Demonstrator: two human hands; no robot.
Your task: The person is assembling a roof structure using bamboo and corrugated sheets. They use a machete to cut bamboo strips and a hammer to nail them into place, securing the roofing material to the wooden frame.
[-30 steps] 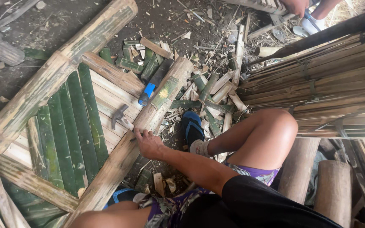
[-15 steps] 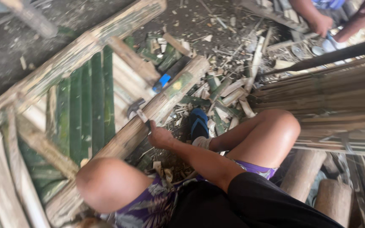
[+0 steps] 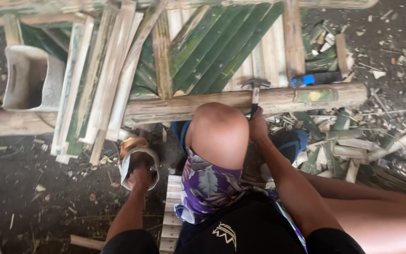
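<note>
Bamboo panel looks partly built: slats laid on pole. Right hand grips hammer; left hand reaches into small tin, grip unclear.

Soft, even daylight is falling across the scene, with no hard-edged shadows showing; the pale split bamboo slats are catching the most light and looking slightly washed out; the dark dirt ground is staying dim and muddy in tone; the bare raised knee is showing a mild sheen; fine detail is smearing a little everywhere, and the straight bamboo pole is appearing to bow gently toward the frame edges; the black shirt is losing almost all detail.
</note>
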